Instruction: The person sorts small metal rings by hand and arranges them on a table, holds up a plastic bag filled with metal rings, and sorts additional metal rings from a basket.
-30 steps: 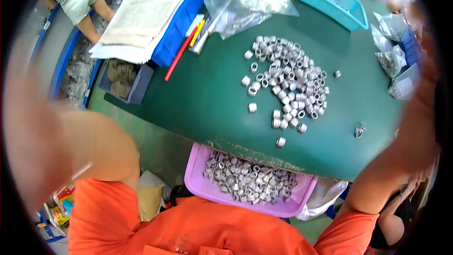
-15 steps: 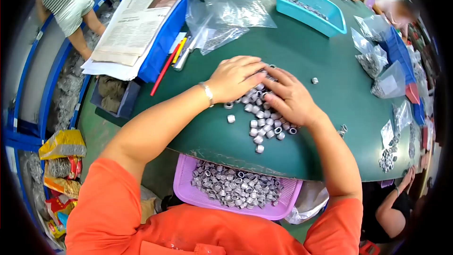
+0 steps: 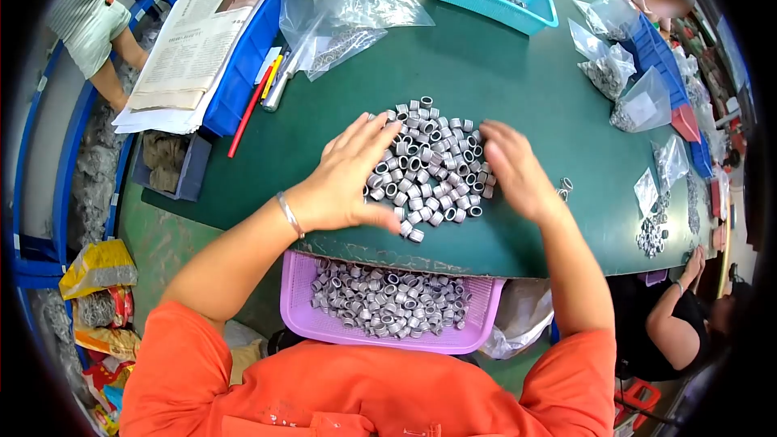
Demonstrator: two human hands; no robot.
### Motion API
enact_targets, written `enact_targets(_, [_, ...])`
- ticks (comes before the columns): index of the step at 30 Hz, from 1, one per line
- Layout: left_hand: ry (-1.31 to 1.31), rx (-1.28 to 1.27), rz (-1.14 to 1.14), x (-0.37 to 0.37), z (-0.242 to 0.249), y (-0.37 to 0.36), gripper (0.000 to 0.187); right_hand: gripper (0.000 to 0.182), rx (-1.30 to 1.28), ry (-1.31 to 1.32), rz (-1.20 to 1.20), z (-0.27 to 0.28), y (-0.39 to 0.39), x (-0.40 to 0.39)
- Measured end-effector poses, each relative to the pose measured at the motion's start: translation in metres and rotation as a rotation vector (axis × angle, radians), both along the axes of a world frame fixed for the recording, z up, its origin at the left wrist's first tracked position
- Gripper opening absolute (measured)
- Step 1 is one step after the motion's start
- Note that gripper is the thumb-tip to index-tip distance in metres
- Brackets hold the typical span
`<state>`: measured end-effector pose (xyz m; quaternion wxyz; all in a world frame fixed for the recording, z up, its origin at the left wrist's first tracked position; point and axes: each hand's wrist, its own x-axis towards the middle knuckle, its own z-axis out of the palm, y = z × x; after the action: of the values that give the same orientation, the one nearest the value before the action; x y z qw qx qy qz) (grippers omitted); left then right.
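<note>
A spread of small grey metal rings [image 3: 429, 166] lies on the green table [image 3: 534, 73] between my hands. At its left edge is my left hand [image 3: 344, 174], fingers apart and thumb stretched toward the near rings. On the right side, my right hand [image 3: 518, 170] is somewhat blurred, its fingers extended beside the outer rings. Neither hand grips a ring. Below the table edge, a purple basket [image 3: 295, 307] in front of my body holds many more of the same rings.
A turquoise basket [image 3: 494, 6] with metal pieces stands at the back. Clear plastic bags [image 3: 356, 16] lie behind the rings, near a red pencil [image 3: 251, 112] and a blue tray with newspaper [image 3: 186, 48]. Bagged parts [image 3: 643, 101] line the right. Other people are around the table.
My hands have moved apart from on top of the heap to its two sides. The rings now lie in a wider, flatter spread. The whole view has shifted slightly.
</note>
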<state>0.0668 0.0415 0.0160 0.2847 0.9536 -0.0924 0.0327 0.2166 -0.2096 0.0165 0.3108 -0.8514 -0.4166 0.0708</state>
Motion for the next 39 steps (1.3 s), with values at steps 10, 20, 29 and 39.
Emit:
enact_targets(10, [-0.108, 0.149, 0.136, -0.027, -0.008, -0.049, 0.116, 0.063, 0.027, -0.17, -0.134, -0.011, 0.013, -0.107])
enact_targets(20, [-0.528, -0.25, 0.231, -0.089, -0.011, -0.063, 0.039, 0.02, 0.312, -0.026, -0.29, -0.008, -0.013, -0.131])
enact_targets(29, [-0.423, -0.621, 0.229, -0.095, -0.013, -0.086, 0.026, 0.022, 0.742, 0.775, -0.263, -0.009, -0.018, -0.156])
enact_targets(39, [-0.287, -0.746, 0.164, -0.099, -0.018, -0.095, 0.021, 0.022, 0.798, 1.139, -0.109, -0.013, -0.004, -0.176])
